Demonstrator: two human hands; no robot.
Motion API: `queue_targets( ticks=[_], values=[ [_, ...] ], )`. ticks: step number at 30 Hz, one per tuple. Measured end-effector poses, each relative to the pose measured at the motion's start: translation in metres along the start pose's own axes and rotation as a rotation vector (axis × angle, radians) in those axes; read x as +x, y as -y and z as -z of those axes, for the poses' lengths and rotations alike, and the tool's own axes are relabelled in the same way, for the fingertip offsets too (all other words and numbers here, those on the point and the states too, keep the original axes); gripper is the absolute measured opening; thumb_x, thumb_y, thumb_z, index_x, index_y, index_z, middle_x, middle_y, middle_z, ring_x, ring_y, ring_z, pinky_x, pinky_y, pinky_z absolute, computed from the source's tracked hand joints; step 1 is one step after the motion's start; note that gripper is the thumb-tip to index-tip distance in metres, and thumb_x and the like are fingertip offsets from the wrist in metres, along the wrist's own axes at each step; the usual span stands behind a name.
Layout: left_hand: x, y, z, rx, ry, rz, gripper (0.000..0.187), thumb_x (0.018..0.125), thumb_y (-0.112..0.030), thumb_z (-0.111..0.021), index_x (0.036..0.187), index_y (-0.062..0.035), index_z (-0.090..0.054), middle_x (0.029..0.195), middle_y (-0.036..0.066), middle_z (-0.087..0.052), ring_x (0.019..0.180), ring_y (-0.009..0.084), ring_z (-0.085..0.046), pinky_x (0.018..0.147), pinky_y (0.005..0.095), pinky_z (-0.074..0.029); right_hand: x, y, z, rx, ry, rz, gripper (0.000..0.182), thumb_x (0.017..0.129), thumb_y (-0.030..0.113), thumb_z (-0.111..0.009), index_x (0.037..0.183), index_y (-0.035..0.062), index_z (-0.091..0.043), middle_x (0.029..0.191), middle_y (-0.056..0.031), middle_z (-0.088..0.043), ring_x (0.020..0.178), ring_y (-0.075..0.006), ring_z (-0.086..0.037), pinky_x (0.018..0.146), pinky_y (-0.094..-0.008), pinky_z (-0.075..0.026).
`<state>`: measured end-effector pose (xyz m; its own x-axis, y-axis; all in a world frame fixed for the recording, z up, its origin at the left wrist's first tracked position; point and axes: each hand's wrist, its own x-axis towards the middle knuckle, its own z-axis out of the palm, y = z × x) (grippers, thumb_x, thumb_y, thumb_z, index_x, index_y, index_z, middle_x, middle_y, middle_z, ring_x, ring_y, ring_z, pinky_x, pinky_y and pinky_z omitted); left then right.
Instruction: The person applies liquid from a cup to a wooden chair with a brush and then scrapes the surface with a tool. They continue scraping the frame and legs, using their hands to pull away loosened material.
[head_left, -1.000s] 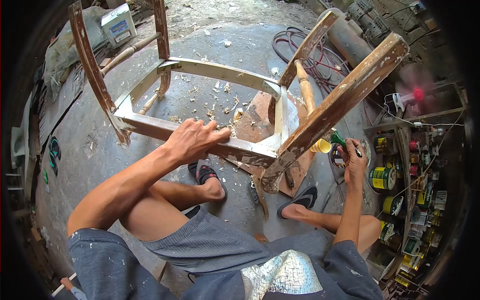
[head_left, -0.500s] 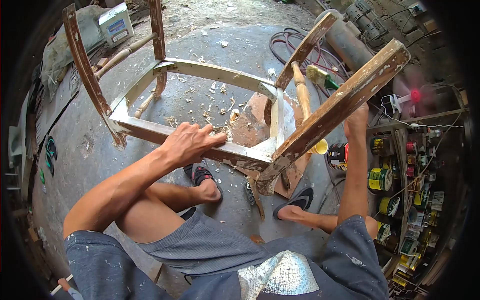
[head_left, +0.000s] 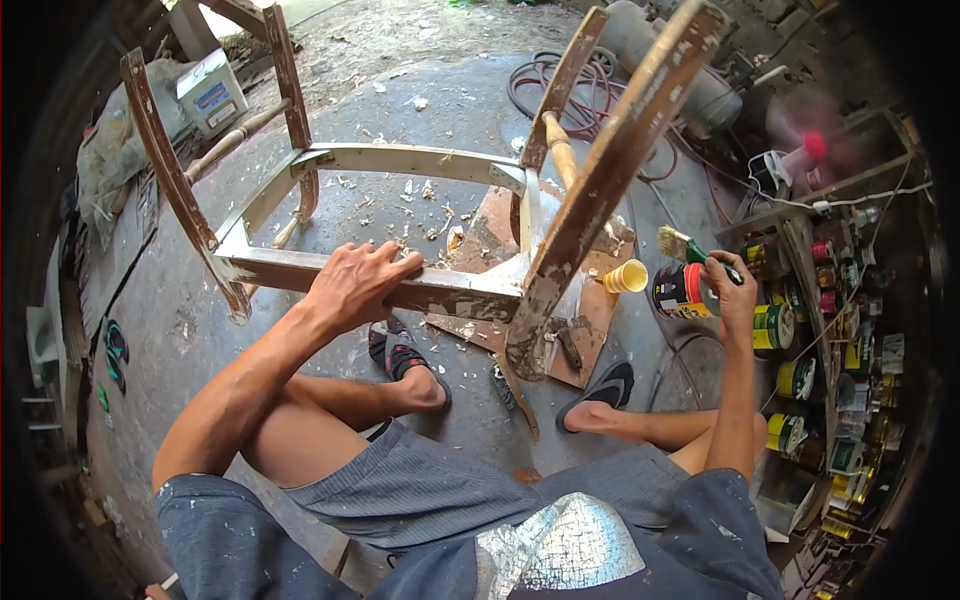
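No wording is coming through clearly here! The white box (head_left: pixel 212 90) is flashing a blue label (head_left: pixel 211 99), the black can (head_left: pixel 680 291) is wearing red and yellow markings, and the cans at right (head_left: pixel 773 327) are showing yellow-and-green labels, all their print running too small or blurred to read.

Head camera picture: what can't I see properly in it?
In the head view:
Left hand: palm hidden by its own back.
Brush: part of its handle covered by the right hand.
Fan: blades blurred, seemingly by spinning.
Cans at the right: small print too tiny to read.
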<state>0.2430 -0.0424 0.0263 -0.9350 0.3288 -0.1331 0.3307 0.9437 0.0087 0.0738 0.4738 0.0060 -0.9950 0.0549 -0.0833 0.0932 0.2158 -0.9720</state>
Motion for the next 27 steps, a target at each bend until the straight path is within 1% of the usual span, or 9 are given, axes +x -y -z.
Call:
queue_targets(
  ticks=[1, 5, 9, 12, 15, 18, 22, 23, 27],
  values=[
    [-0.002, -0.003, 0.004, 0.024, 0.011, 0.014, 0.062, 0.069, -0.017, -0.083, 0.123, -0.0185, -0.053, 0.101, 0.007, -0.062, 0.095, 0.0274, -0.067, 0.081, 0.0419, -0.053, -0.005, -0.003, 0.009, -0.011, 0.001, 0.012, 0.019, 0.093, 0.013, -0.075, 0.108, 0.0022, -0.071, 0.095, -0.0019, -0.068, 0.082, -0.0088, -0.068, 0.076, -0.0214, -0.055],
    [-0.001, -0.008, 0.009, 0.107, -0.053, 0.033, 0.068, 0.063, -0.020, -0.085, 0.123, -0.0180, -0.055, 0.101, 0.006, -0.059, 0.101, 0.0267, -0.060, 0.089, 0.0417, -0.047, -0.022, -0.012, 0.026, -0.030, -0.041, 0.040, 0.018, 0.093, 0.017, -0.075, 0.106, 0.0046, -0.072, 0.095, -0.0001, -0.069, 0.082, -0.0085, -0.067, 0.073, -0.0202, -0.052],
    [-0.005, -0.013, 0.013, 0.170, -0.166, 0.033, 0.068, 0.059, -0.020, -0.085, 0.120, -0.0167, -0.057, 0.101, 0.006, -0.058, 0.101, 0.0269, -0.059, 0.091, 0.0418, -0.045, -0.038, -0.015, 0.019, -0.055, -0.046, 0.072, 0.014, 0.093, 0.015, -0.072, 0.104, 0.0068, -0.072, 0.091, 0.0001, -0.069, 0.082, -0.0087, -0.067, 0.070, -0.0206, -0.050],
    [-0.008, -0.020, 0.011, 0.199, -0.218, 0.045, 0.067, 0.059, -0.018, -0.085, 0.119, -0.0165, -0.057, 0.102, 0.007, -0.057, 0.102, 0.0273, -0.058, 0.091, 0.0419, -0.045, -0.061, -0.005, 0.015, -0.068, -0.029, 0.033, 0.013, 0.092, 0.014, -0.072, 0.102, 0.0053, -0.072, 0.090, -0.0006, -0.069, 0.081, -0.0083, -0.066, 0.070, -0.0220, -0.050],
    [-0.014, -0.023, 0.004, 0.194, -0.267, 0.078, 0.070, 0.060, -0.016, -0.085, 0.123, -0.0157, -0.057, 0.103, 0.007, -0.056, 0.101, 0.0281, -0.057, 0.091, 0.0429, -0.044, -0.077, -0.020, 0.022, -0.056, -0.012, 0.213, 0.016, 0.092, 0.017, -0.073, 0.100, 0.0035, -0.072, 0.089, -0.0011, -0.069, 0.079, -0.0077, -0.065, 0.070, -0.0224, -0.050],
    [-0.016, -0.024, 0.001, 0.201, -0.292, 0.123, 0.074, 0.060, -0.016, -0.085, 0.128, -0.0142, -0.055, 0.107, 0.009, -0.057, 0.105, 0.0295, -0.057, 0.093, 0.0442, -0.044, -0.094, -0.026, 0.032, 0.018, -0.048, 0.260, 0.019, 0.092, 0.020, -0.075, 0.099, 0.0022, -0.073, 0.088, -0.0005, -0.069, 0.077, -0.0075, -0.064, 0.071, -0.0225, -0.051],
    [-0.015, -0.025, 0.004, 0.201, -0.291, 0.163, 0.074, 0.063, -0.016, -0.085, 0.130, -0.0136, -0.054, 0.111, 0.010, -0.057, 0.109, 0.0309, -0.057, 0.095, 0.0452, -0.044, -0.104, -0.038, 0.052, 0.039, -0.128, 0.190, 0.019, 0.091, 0.020, -0.077, 0.101, 0.0041, -0.073, 0.087, 0.0011, -0.068, 0.078, -0.0073, -0.064, 0.069, -0.0222, -0.051],
    [-0.015, -0.026, 0.004, 0.196, -0.294, 0.167, 0.074, 0.063, -0.016, -0.085, 0.130, -0.0137, -0.054, 0.111, 0.010, -0.057, 0.109, 0.0308, -0.057, 0.095, 0.0452, -0.044, -0.103, -0.048, 0.056, 0.090, -0.131, 0.238, 0.020, 0.091, 0.025, -0.077, 0.101, 0.0077, -0.073, 0.087, 0.0024, -0.068, 0.078, -0.0068, -0.065, 0.064, -0.0217, -0.049],
    [-0.016, -0.031, 0.006, 0.181, -0.306, 0.193, 0.073, 0.066, -0.019, -0.087, 0.130, -0.0136, -0.054, 0.112, 0.009, -0.057, 0.110, 0.0308, -0.057, 0.096, 0.0447, -0.044, -0.116, -0.048, 0.063, 0.095, -0.169, 0.178, 0.021, 0.091, 0.029, -0.077, 0.100, 0.0104, -0.073, 0.088, 0.0034, -0.068, 0.079, -0.0070, -0.065, 0.061, -0.0221, -0.048]
  ],
)
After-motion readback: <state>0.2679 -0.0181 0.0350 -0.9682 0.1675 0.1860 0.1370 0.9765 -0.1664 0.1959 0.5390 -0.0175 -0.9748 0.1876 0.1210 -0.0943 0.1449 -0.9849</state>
